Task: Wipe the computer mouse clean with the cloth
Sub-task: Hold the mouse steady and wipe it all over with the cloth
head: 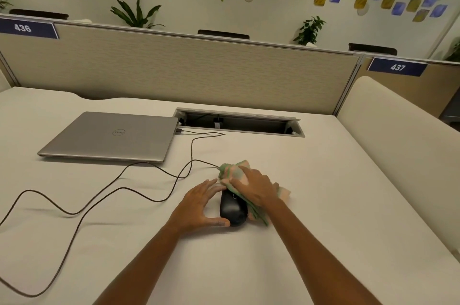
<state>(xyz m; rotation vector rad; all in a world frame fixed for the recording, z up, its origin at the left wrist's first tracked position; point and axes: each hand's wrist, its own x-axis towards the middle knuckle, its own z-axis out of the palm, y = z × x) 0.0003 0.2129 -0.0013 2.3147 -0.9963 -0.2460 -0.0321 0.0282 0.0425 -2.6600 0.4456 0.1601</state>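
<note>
A black computer mouse (232, 210) lies on the white desk (323, 205), its cable running off to the far left. My left hand (199, 205) cups its left side, thumb against the near end and fingers near the front. My right hand (254, 186) presses a green and pink checked cloth (230, 170) onto the mouse's front right part. The cloth bunches out beyond my fingers and hangs down the mouse's right flank. The front of the mouse is hidden under the cloth.
A closed silver laptop (112, 136) lies at the far left, with the dark cable (87, 207) looping across the desk's left half. An open cable tray (239, 122) sits at the back. A beige partition (186, 71) stands behind, and a padded divider (398, 135) bounds the right.
</note>
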